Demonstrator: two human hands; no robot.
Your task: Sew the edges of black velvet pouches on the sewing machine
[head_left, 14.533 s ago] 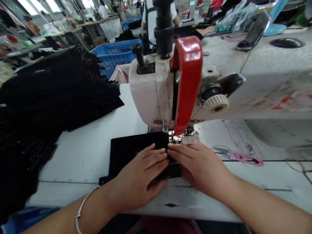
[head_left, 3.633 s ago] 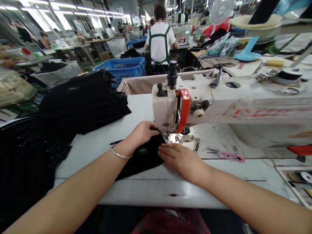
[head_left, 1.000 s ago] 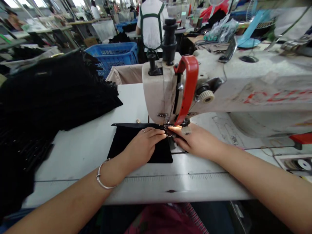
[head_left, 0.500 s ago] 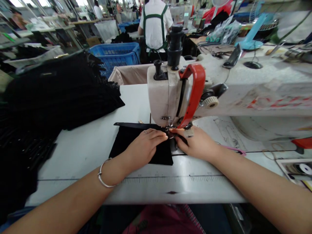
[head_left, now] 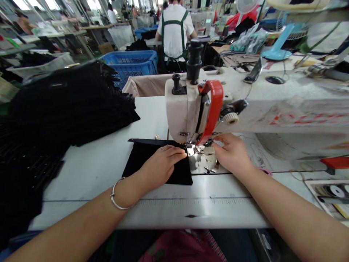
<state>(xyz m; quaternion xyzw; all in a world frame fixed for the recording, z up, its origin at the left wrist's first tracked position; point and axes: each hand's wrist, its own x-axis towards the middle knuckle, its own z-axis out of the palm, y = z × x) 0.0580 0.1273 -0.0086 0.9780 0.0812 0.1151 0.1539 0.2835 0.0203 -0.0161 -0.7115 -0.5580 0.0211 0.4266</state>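
Note:
My left hand [head_left: 163, 162], with a ring, lies on a black fabric piece [head_left: 147, 156], fingers stretched and together. Its fingertips reach the presser foot [head_left: 190, 150] of the sewing machine [head_left: 180, 112]. Along the fabric's far edge runs a dark strip [head_left: 152, 141], one end under the machine head. My right hand [head_left: 231, 153] is to the right of the needle area, fingers bent and thumb close to the index finger. Whatever its fingertips grip, if anything, is hidden by the machine's small parts. Bare metal plate [head_left: 199, 163] shows between the hands.
Black fabric pieces [head_left: 68, 105] are heaped on the left of the table. Behind stand a blue crate [head_left: 131, 65] and a beige cloth-lined bin [head_left: 149, 84]. A tray with bobbins [head_left: 334, 191] sits at the right. A person [head_left: 174, 32] works farther back.
My right hand has moved right, off the fabric and away from the presser foot, uncovering the metal plate. My left hand and the fabric stay in place.

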